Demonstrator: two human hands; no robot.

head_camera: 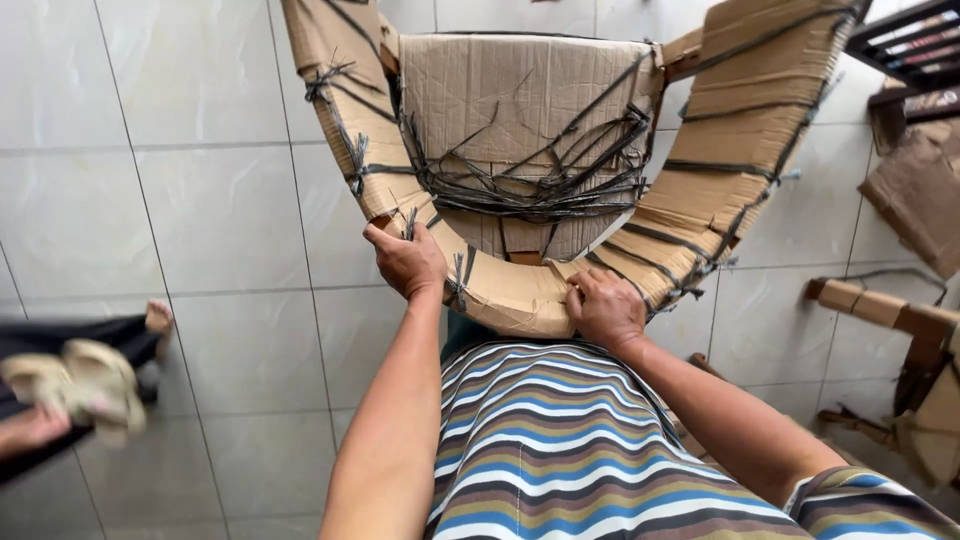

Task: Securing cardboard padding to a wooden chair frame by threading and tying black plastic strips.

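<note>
Both arms extended forward, bare to the elbow; left hand (pixel 407 262) and right hand (pixel 604 306) knuckles-up, fingers curled in grip

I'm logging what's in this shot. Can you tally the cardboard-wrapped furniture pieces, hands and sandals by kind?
Cardboard-wrapped chair held by the left hand and right hand: 1
Other wrapped pieces at right: 2
Own hands: 2
Another person's hand: 1
Sandals: 1 blurred pair
Total: 7
</note>
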